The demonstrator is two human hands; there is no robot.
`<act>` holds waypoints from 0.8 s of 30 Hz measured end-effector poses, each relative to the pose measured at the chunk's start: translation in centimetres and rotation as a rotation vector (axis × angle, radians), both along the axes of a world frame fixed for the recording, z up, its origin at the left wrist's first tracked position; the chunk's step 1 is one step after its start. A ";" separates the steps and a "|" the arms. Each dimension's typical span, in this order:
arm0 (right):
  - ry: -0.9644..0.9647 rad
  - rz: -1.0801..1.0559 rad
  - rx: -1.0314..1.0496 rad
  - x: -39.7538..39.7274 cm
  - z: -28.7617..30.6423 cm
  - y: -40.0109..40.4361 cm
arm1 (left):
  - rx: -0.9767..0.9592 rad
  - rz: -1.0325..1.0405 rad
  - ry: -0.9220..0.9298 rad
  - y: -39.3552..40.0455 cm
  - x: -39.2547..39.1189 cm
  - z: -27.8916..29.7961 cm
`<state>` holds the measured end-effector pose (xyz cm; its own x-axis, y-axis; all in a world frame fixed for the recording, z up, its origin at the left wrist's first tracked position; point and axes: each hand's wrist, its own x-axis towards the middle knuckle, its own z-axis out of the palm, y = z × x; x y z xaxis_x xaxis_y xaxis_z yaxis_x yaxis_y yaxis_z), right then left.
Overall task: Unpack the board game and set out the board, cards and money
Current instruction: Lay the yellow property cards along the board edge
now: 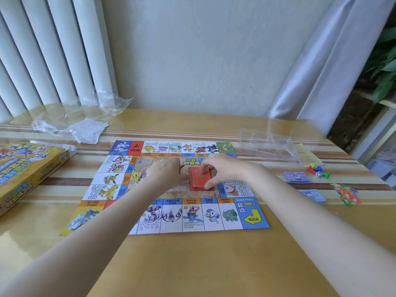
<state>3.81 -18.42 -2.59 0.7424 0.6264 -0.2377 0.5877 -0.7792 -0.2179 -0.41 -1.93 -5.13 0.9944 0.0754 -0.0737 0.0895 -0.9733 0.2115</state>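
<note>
Flat on the bench lies the game board, fully unfolded, its border of pictured squares facing up. Both hands meet over its middle, at a stack of red cards sitting on the red rectangle printed there. The right hand pinches the stack, fingers curled over its far edge and thumb at the near corner. The left hand rests against the stack's left side with its fingers reaching toward it; whether it actually grips the cards is hard to tell from this angle.

Right of the board lie two piles of blue paper money, a few coloured pawns with a die, some orange-and-green cut-outs and a clear plastic tray. The yellow game box sits at the left edge, with crumpled plastic wrap behind it.
</note>
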 end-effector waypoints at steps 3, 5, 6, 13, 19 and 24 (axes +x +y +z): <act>0.028 -0.070 0.164 -0.3 0.7 -0.6 | -0.042 0.029 -0.075 -0.1 0.0 0.6; -0.018 -0.164 0.317 0.3 1.6 -1.6 | -0.083 0.010 -0.148 -0.4 0.4 1.2; -0.090 -0.222 0.343 0.8 2.1 -2.3 | -0.111 -0.007 -0.168 -0.8 0.6 1.6; -0.225 -0.673 0.085 5.0 0.8 -8.6 | -0.395 -0.102 -0.198 -5.0 3.1 2.9; -0.350 -0.723 0.144 8.2 -0.1 -9.7 | -1.202 0.071 0.000 -6.7 6.2 3.7; -0.487 -0.733 0.198 13.6 0.1 -10.3 | -1.911 0.284 0.266 -6.9 8.3 3.7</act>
<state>17.37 -28.76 -2.51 0.9619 -0.0479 0.2693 0.0203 -0.9693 -0.2451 7.85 -8.85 -1.45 0.9212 -0.1431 -0.3619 0.3802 0.5298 0.7581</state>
